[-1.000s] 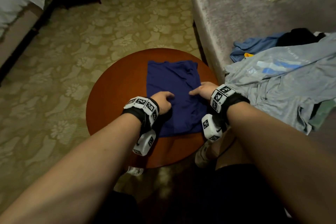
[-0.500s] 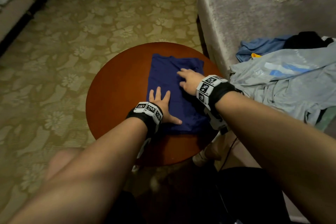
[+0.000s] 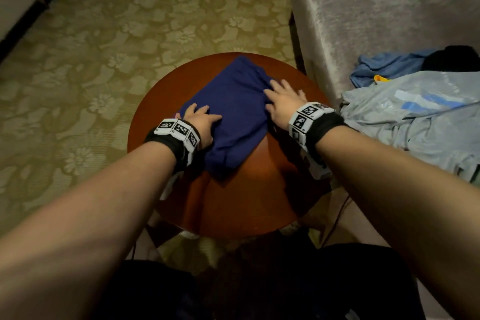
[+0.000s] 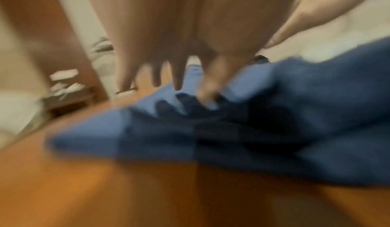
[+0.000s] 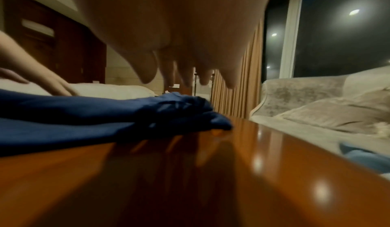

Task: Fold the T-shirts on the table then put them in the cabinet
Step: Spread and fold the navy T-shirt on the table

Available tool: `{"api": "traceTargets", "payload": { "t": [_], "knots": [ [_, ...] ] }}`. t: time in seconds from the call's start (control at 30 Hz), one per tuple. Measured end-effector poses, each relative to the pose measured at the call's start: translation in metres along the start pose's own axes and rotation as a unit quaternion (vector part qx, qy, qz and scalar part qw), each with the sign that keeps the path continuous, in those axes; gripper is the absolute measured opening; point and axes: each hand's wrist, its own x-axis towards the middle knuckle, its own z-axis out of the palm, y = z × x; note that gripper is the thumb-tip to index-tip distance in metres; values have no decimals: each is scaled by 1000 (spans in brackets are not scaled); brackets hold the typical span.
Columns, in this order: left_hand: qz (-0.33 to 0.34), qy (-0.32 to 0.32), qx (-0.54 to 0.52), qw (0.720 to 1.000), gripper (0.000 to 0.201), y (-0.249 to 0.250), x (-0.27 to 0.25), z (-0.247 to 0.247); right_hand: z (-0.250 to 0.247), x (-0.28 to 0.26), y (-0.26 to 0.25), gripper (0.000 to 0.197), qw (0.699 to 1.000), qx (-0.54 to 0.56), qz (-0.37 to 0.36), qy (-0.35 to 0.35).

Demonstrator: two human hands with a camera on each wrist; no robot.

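shirt (image 3: pixel 233 109) turned askew | both hands flat on it | round wooden table (image 3: pixel 246 202), patterned carpet (image 3: pixel 104 60)

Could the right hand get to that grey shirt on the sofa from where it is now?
Probably yes. The right hand lies open on the blue T-shirt at the table's sofa side. The grey shirt lies just right of that wrist, with nothing between them.

- A round, glossy reddish-brown wooden counter (image 3: pixel 259 202) stands on patterned carpet (image 3: pixel 104 60).
- A folded dark blue T-shirt (image 3: pixel 233 112) lies directly on it, turned diagonally, covering the far half, with bare wood nearer the person.
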Motion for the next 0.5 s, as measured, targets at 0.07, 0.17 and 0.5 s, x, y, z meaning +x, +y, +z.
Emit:
{"api": "traceTargets", "payload": {
  "t": [0.07,0.17,0.5],
  "knots": [
    [-26,59,-51,997,50,-3,-3,6,4,7,-10,46,998,-13,2,-59],
    [-69,51,-82,993,60,0,-3,19,8,11,-11,53,993,-31,43,-106],
    [-145,6,-120,982,97,-1,0,18,-18,-24,-8,58,978,-123,150,-78]
  ]
}}
